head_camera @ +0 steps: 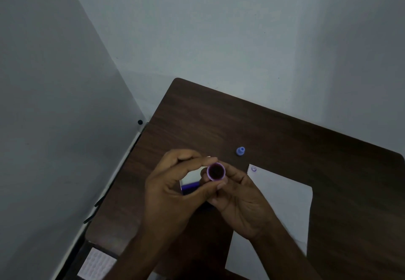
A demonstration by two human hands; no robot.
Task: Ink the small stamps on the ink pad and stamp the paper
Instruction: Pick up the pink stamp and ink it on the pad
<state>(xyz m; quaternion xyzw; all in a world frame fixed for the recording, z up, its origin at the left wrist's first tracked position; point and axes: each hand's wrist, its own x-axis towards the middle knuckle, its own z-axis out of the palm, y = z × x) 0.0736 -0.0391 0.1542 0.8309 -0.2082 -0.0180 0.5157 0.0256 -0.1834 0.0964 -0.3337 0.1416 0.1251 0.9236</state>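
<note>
Above the ink pad (190, 185), the left hand (173, 192) and right hand (238, 201) are both gripping a purple stamp (216, 171), its round end facing the camera

— What is seen of the person's body?

— Two forearms are shown, entering from the lower edge, each ending in a hand: the left hand (173, 183) and the right hand (241, 201).

— Is anything worn?

— Both forearms are seen bare as far as the lower edge; any sleeve further up cannot be told. The hands are bare too. Short, plain fingernails can be made out on the thumb and on one fingertip, though detail is dulled by the dim light.
</note>
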